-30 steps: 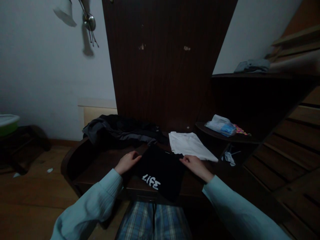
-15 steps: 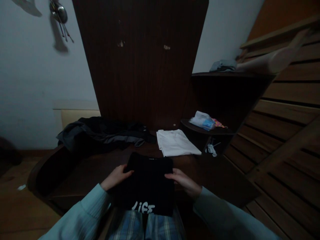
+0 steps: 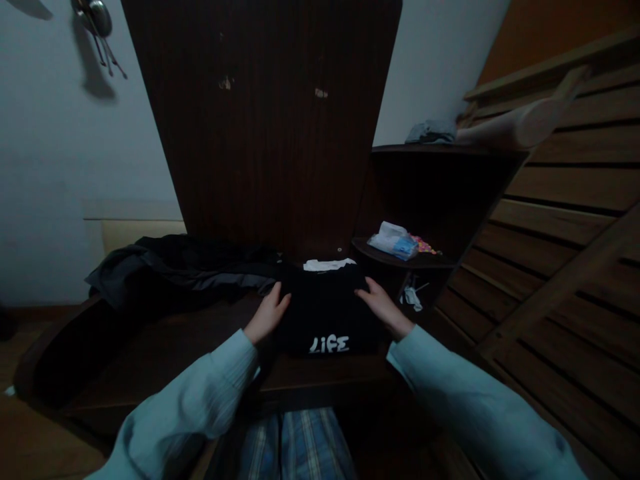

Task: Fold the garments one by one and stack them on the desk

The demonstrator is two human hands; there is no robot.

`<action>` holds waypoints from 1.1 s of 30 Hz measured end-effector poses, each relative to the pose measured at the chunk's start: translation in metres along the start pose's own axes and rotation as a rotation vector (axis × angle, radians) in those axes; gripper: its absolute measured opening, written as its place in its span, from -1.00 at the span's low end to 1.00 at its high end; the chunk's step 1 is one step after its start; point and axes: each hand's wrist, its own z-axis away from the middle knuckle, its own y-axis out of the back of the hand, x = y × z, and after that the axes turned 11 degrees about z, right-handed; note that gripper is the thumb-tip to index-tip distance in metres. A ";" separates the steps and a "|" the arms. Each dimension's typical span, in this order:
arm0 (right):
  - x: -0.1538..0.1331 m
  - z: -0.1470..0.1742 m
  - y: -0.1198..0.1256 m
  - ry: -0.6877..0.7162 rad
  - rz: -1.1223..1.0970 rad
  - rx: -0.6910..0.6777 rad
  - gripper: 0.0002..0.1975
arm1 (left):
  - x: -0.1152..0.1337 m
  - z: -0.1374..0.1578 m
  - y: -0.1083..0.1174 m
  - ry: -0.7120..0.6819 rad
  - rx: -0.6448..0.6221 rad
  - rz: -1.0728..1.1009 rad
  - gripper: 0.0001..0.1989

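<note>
Plaid trousers (image 3: 313, 443) are covering my legs below the bench (image 3: 165, 367). My left hand (image 3: 267, 315) is pinching the left side of a folded black garment (image 3: 325, 310), my right hand (image 3: 385, 310) its right side; white lettering is facing up. The garment is covering all but the far strip of a white cloth (image 3: 327, 265); contact: cannot tell. Farther, dark clothes (image 3: 175, 270) are lying heaped leftward; a plastic packet (image 3: 393, 243) is resting on the right-hand shelf (image 3: 425, 264)
</note>
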 end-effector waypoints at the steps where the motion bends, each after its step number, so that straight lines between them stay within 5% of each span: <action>1: 0.001 -0.016 0.010 0.013 0.073 0.047 -0.68 | 0.002 -0.014 -0.011 -0.020 0.025 0.005 -0.60; 8: -0.006 -0.105 0.047 -0.034 0.643 0.238 -0.65 | 0.003 -0.106 -0.076 -0.031 0.124 0.148 -0.66; 14: 0.019 -0.108 0.012 -0.025 0.841 0.247 -0.46 | -0.040 -0.119 -0.095 0.151 0.159 0.166 -0.40; 18: 0.036 -0.085 -0.032 0.213 0.889 0.149 -0.43 | -0.070 -0.092 -0.087 0.062 0.111 0.118 -0.48; 23: 0.051 -0.052 -0.075 0.268 0.938 0.061 -0.44 | -0.075 -0.068 -0.073 -0.070 0.067 0.090 -0.59; 33: 0.060 -0.055 -0.078 0.249 0.971 0.122 -0.56 | -0.080 -0.035 -0.013 -0.083 -0.002 -0.096 -0.74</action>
